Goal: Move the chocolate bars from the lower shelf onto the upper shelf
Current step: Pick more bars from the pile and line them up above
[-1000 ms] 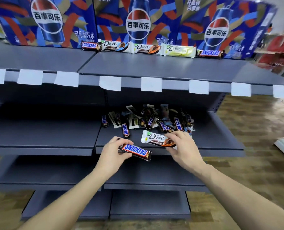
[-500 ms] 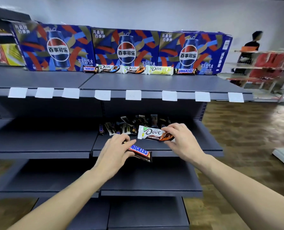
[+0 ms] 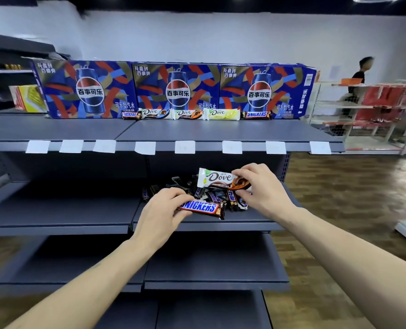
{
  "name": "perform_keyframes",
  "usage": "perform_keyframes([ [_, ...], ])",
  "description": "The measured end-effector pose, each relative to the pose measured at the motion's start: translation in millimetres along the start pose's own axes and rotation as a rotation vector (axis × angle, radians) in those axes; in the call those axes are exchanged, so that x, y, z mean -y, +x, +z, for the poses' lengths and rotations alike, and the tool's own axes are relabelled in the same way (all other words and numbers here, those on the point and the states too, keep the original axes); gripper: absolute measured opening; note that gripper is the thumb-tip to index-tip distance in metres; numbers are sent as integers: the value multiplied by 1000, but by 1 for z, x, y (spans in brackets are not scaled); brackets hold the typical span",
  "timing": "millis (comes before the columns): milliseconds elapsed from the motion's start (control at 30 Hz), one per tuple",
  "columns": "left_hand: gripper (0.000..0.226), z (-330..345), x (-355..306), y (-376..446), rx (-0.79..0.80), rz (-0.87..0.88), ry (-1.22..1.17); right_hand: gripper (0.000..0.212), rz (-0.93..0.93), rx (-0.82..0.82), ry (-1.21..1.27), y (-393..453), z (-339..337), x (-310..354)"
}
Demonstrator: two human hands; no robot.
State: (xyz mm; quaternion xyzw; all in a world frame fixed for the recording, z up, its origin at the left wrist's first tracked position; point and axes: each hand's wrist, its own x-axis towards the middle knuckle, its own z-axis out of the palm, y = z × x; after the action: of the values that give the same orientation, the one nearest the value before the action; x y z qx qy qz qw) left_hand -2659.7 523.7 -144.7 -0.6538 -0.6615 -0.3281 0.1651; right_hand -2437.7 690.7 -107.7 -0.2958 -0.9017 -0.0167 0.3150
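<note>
**Both hands held bars above the lower shelf**

In the head view, the left hand (image 3: 160, 211) gripped a Snickers bar (image 3: 200, 207) by its left end, fingers curled round the wrapper, just above the near edge of the lower shelf (image 3: 62, 210). The right hand (image 3: 260, 188) pinched a white Dove bar (image 3: 217, 179) at its right end, holding it higher and farther back, over a heap of loose bars (image 3: 211, 194) lying at the back of that shelf. On the upper shelf (image 3: 221, 130), a row of five bars (image 3: 196, 114) stood against the blue Pepsi cartons (image 3: 173, 89). White blank labels (image 3: 184, 147) lined its front edge. Far right, a person (image 3: 359, 77) stood by red racks (image 3: 384, 100).
</note>
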Motion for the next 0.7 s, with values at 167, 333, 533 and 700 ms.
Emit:
perform_keyframes([
  [167,32,-13,-1,14,-72,9,37,45,-28,-16,-9,16,-13,2],
  [333,27,-28,13,39,-170,140,166,43,-20,-36,-7,44,-20,6],
  [533,28,-56,41,84,-184,206,277,44,-26,-43,-29,90,-25,11],
  [700,25,-74,75,123,-258,194,281,45,-44,-54,-52,134,-20,13],
])
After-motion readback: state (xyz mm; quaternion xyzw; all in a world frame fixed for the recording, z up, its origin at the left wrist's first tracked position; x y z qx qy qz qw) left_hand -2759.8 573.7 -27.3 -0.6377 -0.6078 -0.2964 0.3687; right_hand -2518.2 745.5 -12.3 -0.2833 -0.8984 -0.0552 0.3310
